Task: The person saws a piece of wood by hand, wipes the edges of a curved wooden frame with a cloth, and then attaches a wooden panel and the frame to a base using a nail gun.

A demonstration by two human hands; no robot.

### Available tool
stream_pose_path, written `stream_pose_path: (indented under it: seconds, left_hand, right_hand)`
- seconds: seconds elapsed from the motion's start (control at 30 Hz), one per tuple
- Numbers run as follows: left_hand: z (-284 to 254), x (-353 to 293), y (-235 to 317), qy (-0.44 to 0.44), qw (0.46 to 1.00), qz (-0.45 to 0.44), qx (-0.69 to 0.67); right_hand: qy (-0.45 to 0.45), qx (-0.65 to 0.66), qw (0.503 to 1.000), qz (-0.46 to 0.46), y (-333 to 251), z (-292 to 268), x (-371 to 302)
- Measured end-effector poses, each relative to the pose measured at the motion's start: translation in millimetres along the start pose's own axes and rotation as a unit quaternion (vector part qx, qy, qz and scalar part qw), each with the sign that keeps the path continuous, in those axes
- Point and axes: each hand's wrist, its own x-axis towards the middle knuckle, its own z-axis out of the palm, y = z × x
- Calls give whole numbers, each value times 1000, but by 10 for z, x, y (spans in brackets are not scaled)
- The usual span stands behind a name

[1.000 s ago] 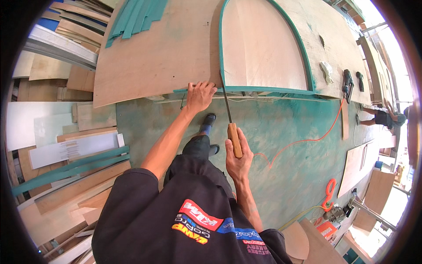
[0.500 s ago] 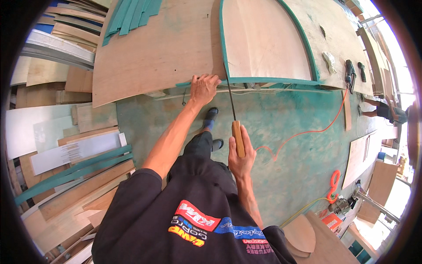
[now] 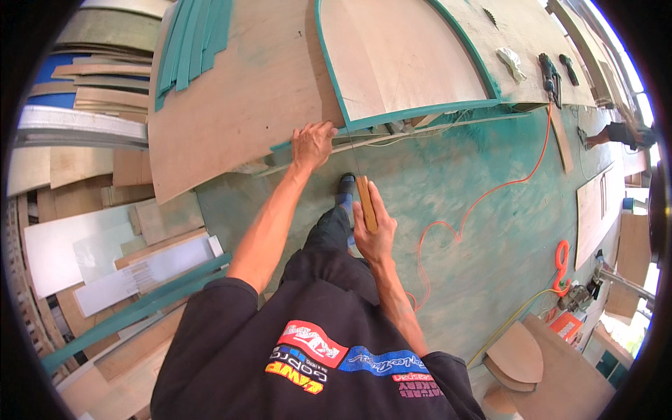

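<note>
My right hand (image 3: 376, 236) is closed round the wooden handle of a thin-bladed saw (image 3: 365, 199). The blade, nearly edge-on and blurred, runs up to the near corner of an arched wooden panel (image 3: 402, 66) edged with a teal strip (image 3: 420, 116). Just left of the blade, my left hand (image 3: 313, 145) grips the end of the teal strip that juts past this corner along the table's front edge. Its fingertips curl over the strip, and a short teal piece shows beyond the hand. Where the blade meets the strip is hard to make out.
Several loose teal strips (image 3: 196, 45) lie on the plywood tabletop (image 3: 245, 91). A corded power tool (image 3: 548, 77) sits at its right, its orange cord (image 3: 483, 192) trailing over the floor. Stacked boards (image 3: 77, 245) fill the left; another person (image 3: 623, 134) is at far right.
My right hand has pushed the saw forward, so less blade shows between handle and panel edge. My left hand keeps its hold on the strip. The whole view has shifted slightly.
</note>
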Motion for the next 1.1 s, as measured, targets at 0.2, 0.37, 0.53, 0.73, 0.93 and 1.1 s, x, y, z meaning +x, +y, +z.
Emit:
stream_pose_path:
  seconds: [0.2,0.37,0.53,0.73,0.93,1.1]
  left_hand:
    - [-46,-28,38,-11,1000,-20,10]
    - [-60,43,44,-12,1000,-9,3]
    - [-50,-32,-5,-44,999,-16,16]
    - [-15,29,34,-21,999,-8,26]
    - [-18,-29,18,-3,1000,-4,10]
    - [23,-8,-15,17,1000,4,20]
  right_hand:
    - [14,-2,999,-37,57,-196,-288]
    - [-1,-9,1000,-8,88,-39,61]
    - [33,-1,997,-66,105,-180,-231]
    - [-4,37,999,23,95,-23,-67]
    - [13,43,999,-19,169,-53,-251]
    - [-13,14,1000,15,163,113,67]
